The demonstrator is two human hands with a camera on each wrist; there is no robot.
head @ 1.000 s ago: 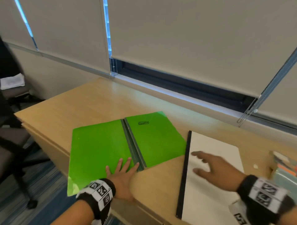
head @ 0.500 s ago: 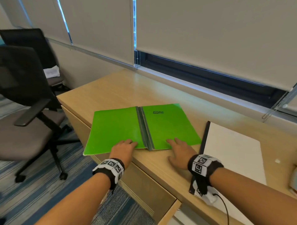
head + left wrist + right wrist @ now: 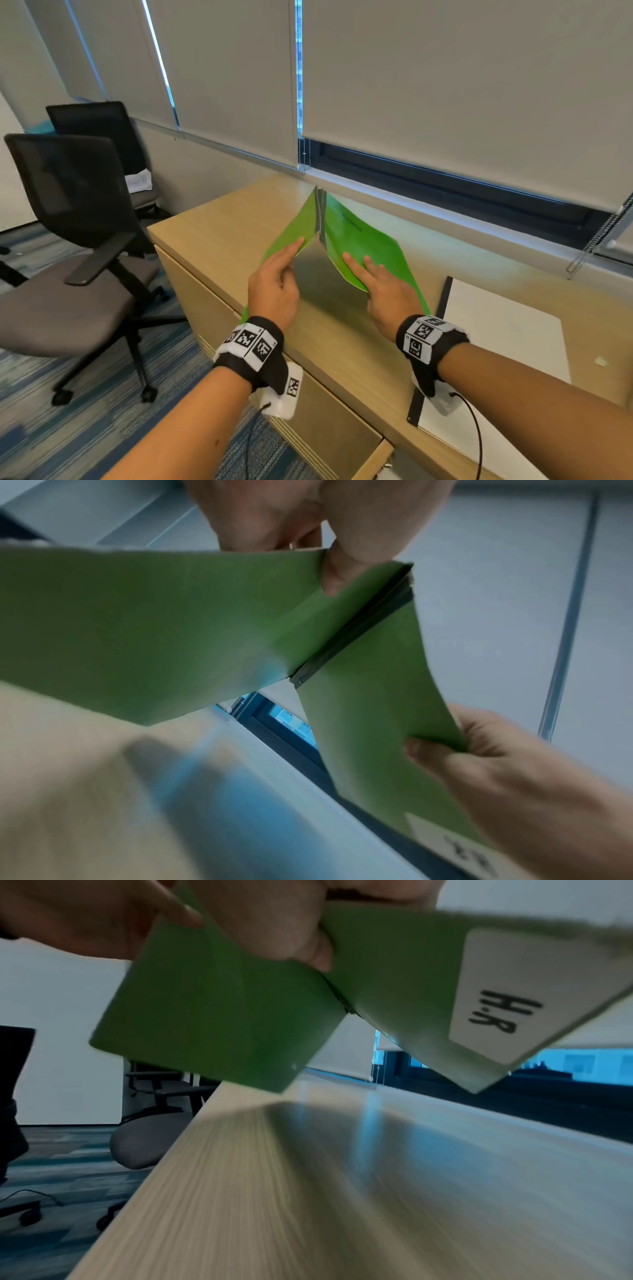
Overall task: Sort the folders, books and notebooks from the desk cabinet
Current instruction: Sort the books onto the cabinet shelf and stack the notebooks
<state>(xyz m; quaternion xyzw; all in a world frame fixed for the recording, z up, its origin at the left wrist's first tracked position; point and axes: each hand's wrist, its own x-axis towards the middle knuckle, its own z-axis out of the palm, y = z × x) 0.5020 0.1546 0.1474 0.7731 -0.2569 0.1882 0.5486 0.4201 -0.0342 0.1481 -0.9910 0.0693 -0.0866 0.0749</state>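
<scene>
A green folder [image 3: 363,246] with a dark grey spine is held off the desk top [image 3: 219,233], half folded like a tent, spine uppermost. My left hand [image 3: 274,281] pinches its left cover [image 3: 143,631] near the front edge. My right hand [image 3: 383,294] pinches the right cover [image 3: 394,982], which carries a white label reading "H.R" [image 3: 496,1010]. A white sheet with a black binding strip [image 3: 507,342] lies flat on the desk to the right.
Two black office chairs [image 3: 68,219] stand left of the desk on striped blue carpet. Roller blinds and a window sill run behind the desk. A cabinet drawer [image 3: 373,455] under the desk edge stands slightly pulled out at the bottom.
The green folder lay open and flat on the desk with both hands resting at its near edge. Both hands now grip its covers and have lifted it, folding the covers toward each other.
</scene>
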